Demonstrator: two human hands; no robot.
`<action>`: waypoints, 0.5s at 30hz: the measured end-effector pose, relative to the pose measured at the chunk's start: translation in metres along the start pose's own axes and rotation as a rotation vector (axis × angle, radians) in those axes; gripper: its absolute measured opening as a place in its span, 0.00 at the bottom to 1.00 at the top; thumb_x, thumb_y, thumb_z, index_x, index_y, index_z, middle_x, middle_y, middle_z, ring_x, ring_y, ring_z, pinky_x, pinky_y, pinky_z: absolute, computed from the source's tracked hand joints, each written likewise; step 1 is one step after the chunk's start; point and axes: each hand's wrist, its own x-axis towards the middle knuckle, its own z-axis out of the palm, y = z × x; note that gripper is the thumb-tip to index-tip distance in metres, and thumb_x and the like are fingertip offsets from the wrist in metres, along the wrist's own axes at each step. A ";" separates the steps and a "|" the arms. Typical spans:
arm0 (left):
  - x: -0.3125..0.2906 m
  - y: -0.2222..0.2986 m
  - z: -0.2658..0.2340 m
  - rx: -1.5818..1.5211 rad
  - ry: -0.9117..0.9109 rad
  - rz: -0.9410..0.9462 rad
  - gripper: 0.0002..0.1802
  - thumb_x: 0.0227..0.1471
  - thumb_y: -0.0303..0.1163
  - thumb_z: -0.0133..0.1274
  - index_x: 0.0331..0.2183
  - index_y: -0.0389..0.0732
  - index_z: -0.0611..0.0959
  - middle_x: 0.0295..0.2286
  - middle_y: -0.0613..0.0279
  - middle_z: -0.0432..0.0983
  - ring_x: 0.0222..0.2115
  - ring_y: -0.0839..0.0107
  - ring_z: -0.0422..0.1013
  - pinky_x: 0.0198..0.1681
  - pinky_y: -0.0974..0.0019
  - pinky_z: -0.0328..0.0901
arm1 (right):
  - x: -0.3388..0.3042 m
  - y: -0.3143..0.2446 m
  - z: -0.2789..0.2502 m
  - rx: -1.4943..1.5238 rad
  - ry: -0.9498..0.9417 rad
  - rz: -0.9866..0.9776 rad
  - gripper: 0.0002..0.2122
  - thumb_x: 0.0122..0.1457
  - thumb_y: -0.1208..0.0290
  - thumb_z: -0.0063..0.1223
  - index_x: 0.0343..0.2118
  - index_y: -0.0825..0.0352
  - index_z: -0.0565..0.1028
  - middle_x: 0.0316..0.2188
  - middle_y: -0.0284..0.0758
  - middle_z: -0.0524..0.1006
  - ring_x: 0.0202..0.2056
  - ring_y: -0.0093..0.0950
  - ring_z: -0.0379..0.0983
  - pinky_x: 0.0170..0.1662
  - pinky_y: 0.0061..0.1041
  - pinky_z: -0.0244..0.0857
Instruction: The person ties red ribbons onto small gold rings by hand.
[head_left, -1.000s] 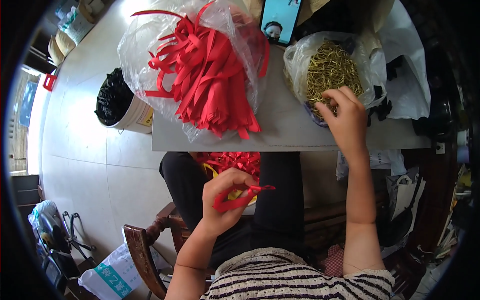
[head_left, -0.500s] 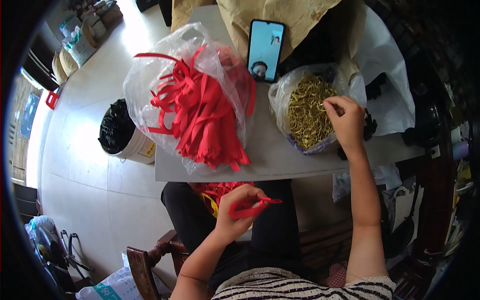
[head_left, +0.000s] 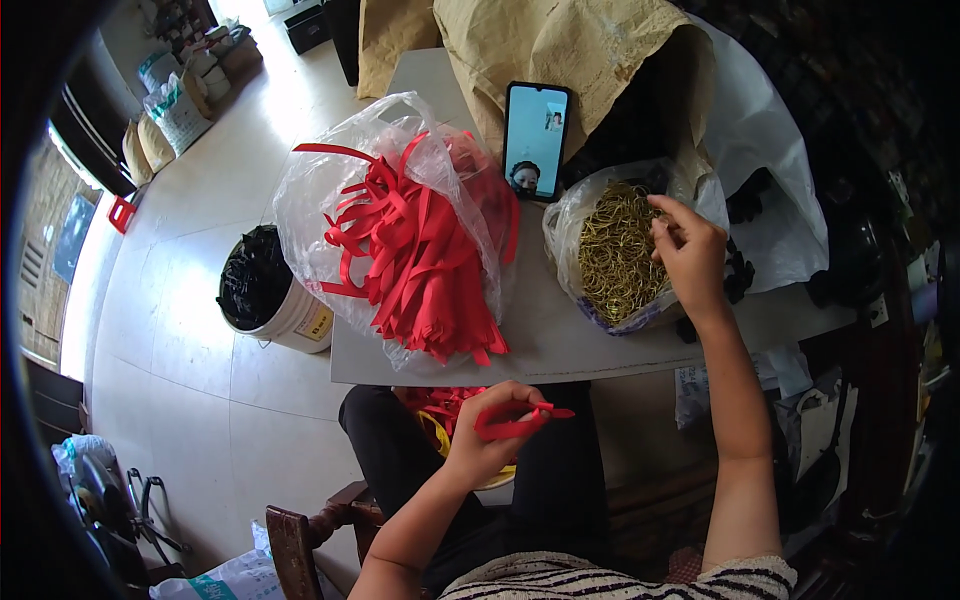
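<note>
My left hand [head_left: 485, 435] is closed on a folded red ribbon [head_left: 512, 420] above my lap, its looped end poking out past the thumb and fingers. My right hand [head_left: 692, 250] reaches over a clear plastic bag [head_left: 565, 235] full of small, curved, gold-coloured metal pieces [head_left: 620, 260]. Its thumb and fingers are curled at the right side of this heap; whatever they pinch is too small to make out. Left of that bag, a bundle of red ribbons [head_left: 425, 260] spills from another clear plastic bag [head_left: 310, 200] on the table.
A phone [head_left: 537, 140] showing a video call leans against brown paper [head_left: 560, 50] at the back of the grey table [head_left: 540, 355]. Under the table edge, a yellow-rimmed container [head_left: 497, 481] with red ribbons sits between my legs. A white bucket [head_left: 300, 320] of black material stands left.
The whole view has shifted, so the table and bags sit lower in it. My right index fingertip and thumb are farther apart over the gold pieces. My left hand keeps its red ribbon.
</note>
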 end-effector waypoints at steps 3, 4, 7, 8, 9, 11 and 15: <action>0.002 0.002 0.000 -0.030 -0.014 -0.031 0.07 0.45 0.23 0.56 0.30 0.35 0.76 0.25 0.65 0.72 0.25 0.81 0.67 0.30 0.78 0.61 | 0.008 0.019 0.007 -0.205 -0.057 -0.266 0.03 0.50 0.80 0.51 0.27 0.71 0.75 0.18 0.37 0.75 0.18 0.24 0.73 0.22 0.21 0.64; 0.003 0.002 0.000 -0.014 -0.023 -0.050 0.07 0.46 0.23 0.55 0.30 0.35 0.76 0.25 0.65 0.72 0.26 0.81 0.67 0.31 0.78 0.61 | 0.007 0.015 0.004 -0.142 -0.120 -0.123 0.03 0.50 0.80 0.51 0.28 0.72 0.75 0.17 0.37 0.75 0.16 0.23 0.72 0.21 0.21 0.64; 0.007 0.000 -0.004 -0.022 -0.038 -0.049 0.07 0.45 0.23 0.56 0.30 0.35 0.76 0.28 0.63 0.71 0.28 0.79 0.68 0.33 0.76 0.62 | 0.003 -0.003 0.000 0.033 -0.119 0.058 0.03 0.52 0.80 0.51 0.29 0.73 0.75 0.17 0.34 0.74 0.16 0.17 0.69 0.19 0.15 0.62; 0.013 0.000 -0.004 -0.025 -0.037 -0.054 0.07 0.45 0.23 0.56 0.30 0.35 0.76 0.28 0.63 0.71 0.28 0.79 0.68 0.33 0.76 0.62 | 0.002 -0.011 -0.002 0.031 -0.123 0.061 0.03 0.52 0.80 0.51 0.29 0.73 0.75 0.17 0.34 0.74 0.16 0.17 0.69 0.19 0.15 0.62; 0.021 0.000 -0.007 0.019 -0.032 0.090 0.07 0.44 0.23 0.56 0.29 0.35 0.76 0.32 0.61 0.70 0.31 0.77 0.68 0.33 0.76 0.62 | -0.001 -0.022 -0.002 0.072 -0.185 0.076 0.03 0.51 0.80 0.52 0.28 0.72 0.75 0.17 0.33 0.74 0.15 0.17 0.69 0.19 0.15 0.62; 0.037 0.009 -0.006 0.077 0.003 0.221 0.07 0.42 0.23 0.57 0.28 0.35 0.77 0.39 0.57 0.67 0.36 0.74 0.68 0.35 0.75 0.62 | -0.008 -0.045 -0.001 0.115 -0.262 0.096 0.02 0.51 0.80 0.52 0.27 0.72 0.75 0.16 0.33 0.74 0.15 0.17 0.69 0.19 0.16 0.61; 0.063 0.037 0.010 0.057 -0.005 0.234 0.07 0.39 0.22 0.57 0.27 0.36 0.78 0.46 0.55 0.63 0.40 0.71 0.68 0.38 0.73 0.64 | -0.027 -0.078 0.000 -0.154 -0.367 -0.377 0.03 0.47 0.77 0.55 0.22 0.69 0.73 0.17 0.38 0.73 0.19 0.32 0.72 0.21 0.25 0.64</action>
